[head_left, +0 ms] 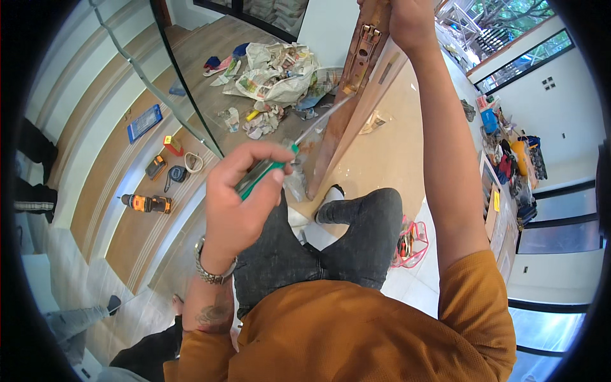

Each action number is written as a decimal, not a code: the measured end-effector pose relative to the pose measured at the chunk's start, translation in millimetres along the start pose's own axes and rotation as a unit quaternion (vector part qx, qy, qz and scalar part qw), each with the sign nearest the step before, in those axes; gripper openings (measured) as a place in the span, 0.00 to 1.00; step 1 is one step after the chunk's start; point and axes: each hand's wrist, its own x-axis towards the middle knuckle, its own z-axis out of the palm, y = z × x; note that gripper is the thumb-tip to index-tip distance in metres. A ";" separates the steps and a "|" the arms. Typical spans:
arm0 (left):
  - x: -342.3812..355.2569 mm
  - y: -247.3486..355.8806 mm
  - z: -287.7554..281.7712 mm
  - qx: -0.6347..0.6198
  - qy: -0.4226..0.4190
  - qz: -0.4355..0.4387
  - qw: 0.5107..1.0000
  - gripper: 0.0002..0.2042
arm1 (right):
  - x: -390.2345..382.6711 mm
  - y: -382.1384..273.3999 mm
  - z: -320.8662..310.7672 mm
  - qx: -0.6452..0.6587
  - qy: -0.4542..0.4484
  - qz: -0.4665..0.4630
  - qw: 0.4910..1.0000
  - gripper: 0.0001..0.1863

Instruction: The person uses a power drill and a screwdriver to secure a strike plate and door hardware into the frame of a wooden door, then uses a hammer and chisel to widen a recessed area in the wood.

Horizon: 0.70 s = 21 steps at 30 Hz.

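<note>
Against the wooden door (pixel 356 83) edge, my left hand (pixel 238 191) is fisted around a green-handled screwdriver (pixel 289 153), shaft tip near the brass lock plate (pixel 363 48). My right hand (pixel 410 22) grips the door above that plate. Crumpled newspaper (pixel 277 76) lies just beyond the door; an orange drill (pixel 146 204) sits well left of it.

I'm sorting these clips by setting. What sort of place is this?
Probably a building interior under fit-out or renovation. A wooden door stands on edge on the tile floor, a cordless drill and other tools lie on the steps, and crumpled paper wrapping is piled behind.
</note>
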 end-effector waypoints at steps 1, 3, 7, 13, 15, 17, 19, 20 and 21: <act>-4.4 -0.6 1.9 -0.030 0.022 0.016 0.999 0.11 | 1.3 -0.7 -0.2 0.000 0.001 -0.002 1.000 0.29; -10.5 6.6 1.2 -0.046 0.053 0.042 0.997 0.11 | 3.7 -2.3 0.5 0.015 0.007 -0.040 0.999 0.29; -3.3 36.7 3.6 -0.078 0.117 0.119 0.983 0.13 | 4.6 -3.7 2.6 0.018 0.020 -0.049 0.998 0.31; 17.7 78.7 -6.6 0.012 0.085 0.147 0.985 0.25 | 1.5 -8.1 -1.2 0.012 0.016 -0.030 0.999 0.34; 20.2 82.5 -6.8 0.029 0.079 0.148 0.985 0.26 | 0.7 -10.2 -3.9 0.010 0.007 -0.043 0.999 0.34; 20.2 84.1 -8.1 0.032 0.050 0.141 0.988 0.25 | -0.9 -9.1 -3.4 -0.002 0.016 -0.063 0.998 0.34; 21.4 87.5 -7.1 0.040 0.051 0.143 0.988 0.25 | -1.1 -10.3 -3.4 -0.014 0.025 -0.083 0.996 0.33; 22.2 90.2 -6.7 0.046 0.053 0.145 0.987 0.25 | -0.6 -12.5 -3.8 -0.005 0.020 -0.084 0.996 0.33; 23.7 94.1 -6.2 0.049 0.053 0.145 0.987 0.25 | 0.0 -14.2 -3.9 0.004 0.015 -0.086 0.996 0.33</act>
